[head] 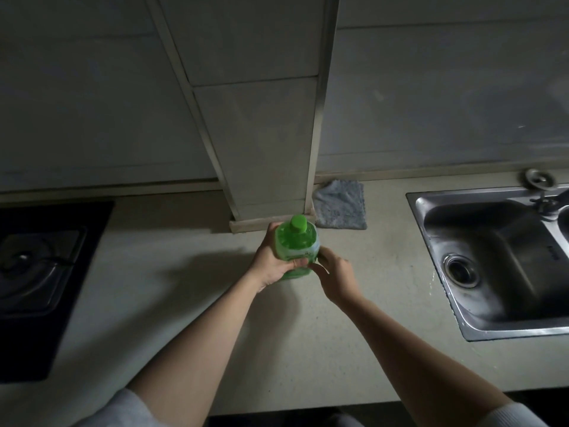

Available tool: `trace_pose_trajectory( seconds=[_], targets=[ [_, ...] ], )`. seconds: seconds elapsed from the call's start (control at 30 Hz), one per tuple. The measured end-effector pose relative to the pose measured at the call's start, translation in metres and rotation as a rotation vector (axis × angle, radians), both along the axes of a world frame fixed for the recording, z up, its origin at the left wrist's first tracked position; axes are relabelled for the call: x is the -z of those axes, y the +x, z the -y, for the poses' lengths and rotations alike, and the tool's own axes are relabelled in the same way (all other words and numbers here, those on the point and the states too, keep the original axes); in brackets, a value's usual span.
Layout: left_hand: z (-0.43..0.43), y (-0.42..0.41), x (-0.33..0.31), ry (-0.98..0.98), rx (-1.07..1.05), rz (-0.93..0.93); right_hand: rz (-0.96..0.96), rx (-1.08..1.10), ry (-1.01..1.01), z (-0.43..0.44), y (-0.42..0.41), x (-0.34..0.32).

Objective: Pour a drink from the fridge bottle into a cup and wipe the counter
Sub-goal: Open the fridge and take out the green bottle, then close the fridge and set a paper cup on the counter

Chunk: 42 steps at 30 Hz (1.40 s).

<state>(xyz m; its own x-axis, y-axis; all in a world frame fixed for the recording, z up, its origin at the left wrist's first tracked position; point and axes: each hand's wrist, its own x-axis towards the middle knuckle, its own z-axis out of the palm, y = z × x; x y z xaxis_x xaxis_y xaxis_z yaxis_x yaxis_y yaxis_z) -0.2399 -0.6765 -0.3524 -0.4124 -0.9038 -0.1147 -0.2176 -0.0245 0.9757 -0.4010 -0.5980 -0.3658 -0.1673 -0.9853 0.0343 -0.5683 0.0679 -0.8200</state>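
Bare forearms reach toward the counter's back edge, where the left hand grips the capped green bottle and the right hand curls round its lower side. With both hands set low, uncapping could tip the bottle and spill.

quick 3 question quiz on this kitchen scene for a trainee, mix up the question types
1. True or false: the cap is off the green bottle.
2. Where is the grey cloth? A draped over the bottle; B wrapped round the cap; C on the counter beside the pillar.
3. Fill in: the ___ hand has its fingers curled across the bottle's label.

Key: 1 false; 2 C; 3 left hand.
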Motion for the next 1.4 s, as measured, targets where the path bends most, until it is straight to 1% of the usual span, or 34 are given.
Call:
trace_pose_trajectory(
  seconds=[0.1,0.23,0.4,0.5,0.6,0.67,0.73,0.8,0.87,0.97,1.1,1.3,1.4],
  targets=[
    [0.000,-0.001,0.004,-0.011,-0.005,0.018,-0.006,0.017,0.006,-0.001,-0.001,0.002],
    [0.004,0.000,0.003,-0.016,0.044,0.067,-0.037,0.035,0.033,-0.002,0.000,0.001],
    [0.002,0.000,0.004,-0.024,0.044,0.099,-0.109,0.003,0.048,-0.002,-0.001,0.001],
    [0.002,0.001,0.002,-0.014,0.027,0.168,-0.160,-0.034,0.063,-0.002,-0.002,0.002],
    [0.001,0.006,-0.001,-0.009,0.039,0.321,-0.212,-0.033,0.108,-0.003,-0.003,0.004],
    [-0.001,0.016,-0.004,-0.054,0.108,0.497,-0.270,-0.007,0.176,-0.008,-0.004,0.005],
    [-0.006,0.034,-0.010,-0.113,0.123,0.664,-0.335,-0.008,0.219,-0.015,-0.005,0.007],
    [-0.011,0.057,-0.018,-0.175,0.114,0.750,-0.388,-0.032,0.221,-0.024,-0.002,0.005],
    [-0.018,0.083,-0.027,-0.219,0.139,0.807,-0.437,-0.105,0.222,-0.029,0.009,0.000],
    [-0.031,0.129,-0.047,-0.260,0.132,0.883,-0.514,-0.254,0.179,-0.027,0.045,-0.017],
    [-0.060,0.209,-0.082,-0.303,0.042,0.985,-0.648,-0.400,0.060,-0.015,0.122,-0.058],
    [-0.130,0.380,-0.141,-0.297,-0.232,1.075,-0.698,-0.629,-0.157,-0.005,0.275,-0.139],
    [-0.179,0.470,-0.175,-0.268,-0.299,1.183,-0.763,-0.744,-0.274,-0.006,0.364,-0.176]
  ],
)
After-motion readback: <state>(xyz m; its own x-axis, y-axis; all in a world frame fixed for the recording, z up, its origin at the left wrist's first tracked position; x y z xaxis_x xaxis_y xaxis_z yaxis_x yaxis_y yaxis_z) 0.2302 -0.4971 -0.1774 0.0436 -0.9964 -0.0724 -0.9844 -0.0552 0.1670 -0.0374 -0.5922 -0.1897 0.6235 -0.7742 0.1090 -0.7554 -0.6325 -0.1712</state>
